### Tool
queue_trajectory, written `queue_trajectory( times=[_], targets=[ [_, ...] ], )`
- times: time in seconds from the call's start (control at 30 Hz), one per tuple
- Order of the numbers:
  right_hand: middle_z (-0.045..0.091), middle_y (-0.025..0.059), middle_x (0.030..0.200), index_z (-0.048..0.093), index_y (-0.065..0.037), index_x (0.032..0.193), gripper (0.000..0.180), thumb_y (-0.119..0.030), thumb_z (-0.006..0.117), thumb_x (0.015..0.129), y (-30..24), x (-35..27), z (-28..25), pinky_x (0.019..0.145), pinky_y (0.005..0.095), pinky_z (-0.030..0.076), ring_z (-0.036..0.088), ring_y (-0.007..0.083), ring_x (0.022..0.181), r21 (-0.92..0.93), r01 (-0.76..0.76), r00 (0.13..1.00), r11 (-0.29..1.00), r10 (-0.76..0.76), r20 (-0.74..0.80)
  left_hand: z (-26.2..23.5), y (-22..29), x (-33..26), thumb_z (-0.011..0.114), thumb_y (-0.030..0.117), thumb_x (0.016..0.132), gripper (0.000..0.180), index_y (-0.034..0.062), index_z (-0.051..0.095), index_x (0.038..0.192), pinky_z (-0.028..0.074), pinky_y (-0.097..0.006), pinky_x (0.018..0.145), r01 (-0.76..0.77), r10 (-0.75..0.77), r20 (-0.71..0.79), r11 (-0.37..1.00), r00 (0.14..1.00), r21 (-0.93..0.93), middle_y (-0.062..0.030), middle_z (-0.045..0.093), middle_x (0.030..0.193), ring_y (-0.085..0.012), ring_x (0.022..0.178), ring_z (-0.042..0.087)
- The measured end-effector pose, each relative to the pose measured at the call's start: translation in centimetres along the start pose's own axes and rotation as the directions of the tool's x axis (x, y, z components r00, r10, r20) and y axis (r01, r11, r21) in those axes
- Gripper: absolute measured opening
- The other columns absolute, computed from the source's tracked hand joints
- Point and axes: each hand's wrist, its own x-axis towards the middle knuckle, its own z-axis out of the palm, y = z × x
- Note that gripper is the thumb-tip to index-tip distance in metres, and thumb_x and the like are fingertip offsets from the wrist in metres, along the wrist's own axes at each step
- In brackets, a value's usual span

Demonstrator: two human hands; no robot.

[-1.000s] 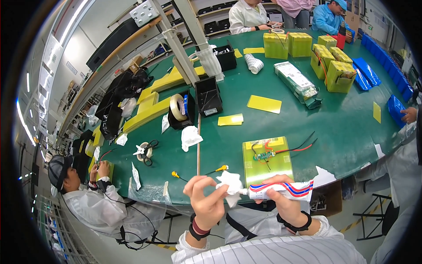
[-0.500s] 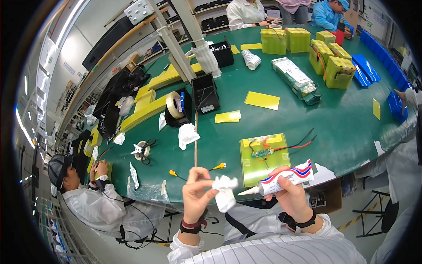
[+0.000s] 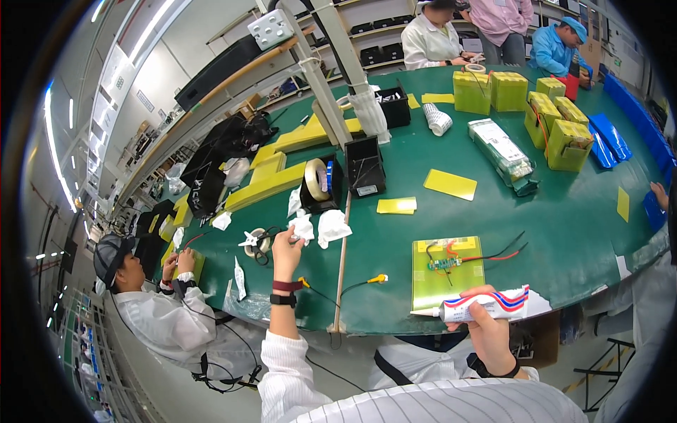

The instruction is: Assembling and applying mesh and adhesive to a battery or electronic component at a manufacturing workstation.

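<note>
My right hand [image 3: 488, 331] is wrapped round a white glue tube [image 3: 486, 304] with red and blue stripes, its pointed nozzle facing left. Just beyond the nozzle lies a yellow-green board [image 3: 446, 271] carrying a small green circuit board [image 3: 444, 264] with red and black wires. My left hand [image 3: 286, 254] is stretched forward over the table, fingers pinched at the lower edge of a crumpled white tissue [image 3: 302, 227]. Another crumpled tissue [image 3: 334, 227] lies right of it. Scissors and a tape roll [image 3: 257, 242] sit left of that hand.
Black bins [image 3: 364, 166] and a tape roll on edge [image 3: 317, 180] stand beyond my left hand. Yellow battery packs [image 3: 570, 144] and a wrapped package [image 3: 502, 155] are at the far right. Two yellow-tipped cables [image 3: 381, 279] lie near the front edge. A co-worker [image 3: 159, 307] sits at left.
My left hand has moved forward and left, carrying the white tissue from beside the nozzle to the other tissues on the table. The right hand still holds the glue tube. The view has shifted.
</note>
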Motion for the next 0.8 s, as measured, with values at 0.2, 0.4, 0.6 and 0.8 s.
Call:
queue_trajectory(
  times=[0.2,0.4,0.6,0.8],
  targets=[
    [0.067,0.0191,0.108,0.06,0.001,0.119,0.029,-0.01,0.068,0.093,-0.1,1.4,-0.3,0.086,0.0364,0.058,0.07,0.0284,0.095,-0.436,0.333,0.942,0.836,-0.278,0.188,-2.9,11.3,-5.5,0.071,0.004,0.086,0.023,0.0025,0.068,0.109,0.049,-0.037,0.08,-0.14,0.109,-0.214,0.981,0.971,-0.134,-0.0123,0.062,0.106,-0.0286,0.095,0.06],
    [0.053,0.0205,0.13,0.067,-0.01,0.131,0.053,0.002,0.066,0.08,0.9,1.6,4.2,0.103,0.0401,0.049,0.055,0.0369,0.124,-0.665,0.72,0.694,0.2,-0.2,0.692,-6.1,20.2,-17.8,0.052,0.031,0.106,0.051,-0.0006,0.042,0.145,0.045,-0.035,0.101,0.525,0.455,0.595,0.283,0.663,-0.802,-0.01,0.057,0.133,-0.0211,0.117,0.058],
    [0.055,0.0197,0.139,0.05,0.004,0.14,0.055,0.005,0.057,0.085,2.4,2.2,6.4,0.109,0.0451,0.045,0.053,0.037,0.132,-0.649,0.718,0.688,0.251,-0.116,0.717,-5.2,20.5,-18.4,0.05,0.018,0.107,0.045,0.0007,0.037,0.146,0.056,-0.036,0.09,0.61,0.049,0.609,-0.032,0.792,-0.791,-0.0115,0.058,0.129,-0.0209,0.107,0.065],
    [0.06,0.0208,0.13,0.054,0.003,0.134,0.05,0.006,0.064,0.085,1.4,-0.2,3.6,0.101,0.0425,0.048,0.06,0.0377,0.119,-0.744,0.578,0.815,0.334,-0.277,0.509,-3.6,8.1,-10.1,0.054,0.006,0.099,0.05,0.0026,0.042,0.147,0.056,-0.04,0.081,0.238,-0.225,0.097,0.77,0.97,-0.592,-0.0158,0.063,0.103,-0.0281,0.092,0.067]
  ],
)
